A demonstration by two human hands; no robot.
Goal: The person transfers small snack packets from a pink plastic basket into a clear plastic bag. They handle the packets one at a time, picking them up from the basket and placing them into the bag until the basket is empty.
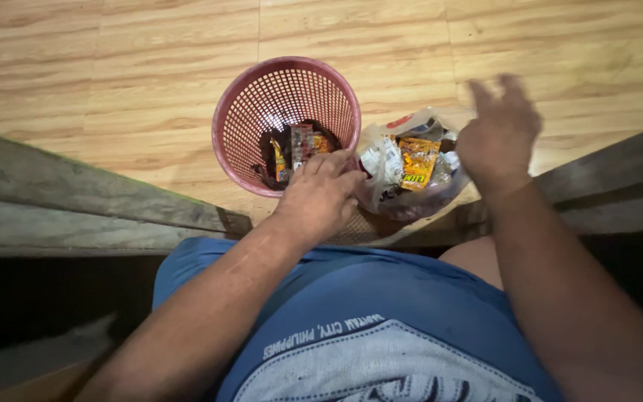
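A pink plastic mesh wastebasket stands on the wooden floor and holds several snack wrappers. Right of it lies a clear plastic bag stuffed with more wrappers, an orange one on top. My left hand is curled at the basket's near rim, pinching the bag's edge. My right hand hovers blurred above the bag's right side, fingers spread, holding nothing.
Light plywood flooring spreads behind the basket. A worn wooden beam runs across at the left and another plank at the right. My blue shirt fills the lower middle.
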